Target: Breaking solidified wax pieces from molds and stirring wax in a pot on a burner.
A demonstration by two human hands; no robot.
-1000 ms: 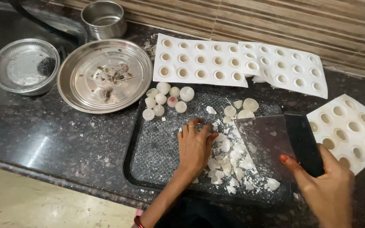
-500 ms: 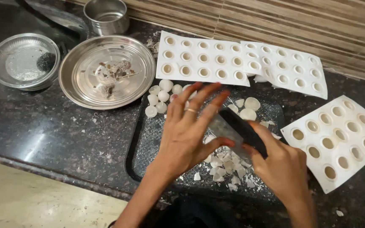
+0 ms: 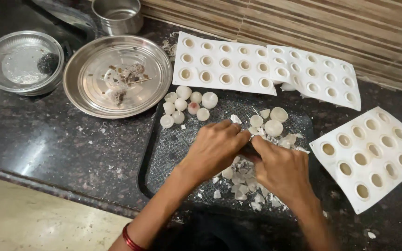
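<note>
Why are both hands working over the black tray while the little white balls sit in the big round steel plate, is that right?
Not quite. In the head view the little white balls lie on the black tray, at its top left corner, not in the big round steel plate, which holds only some scraps. The left hand and right hand do meet over the tray.

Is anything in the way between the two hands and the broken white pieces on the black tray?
Nothing visible is. The left hand and right hand meet directly over the white broken pieces on the black tray. The whole white balls lie off to the side, beyond the left hand.
</note>
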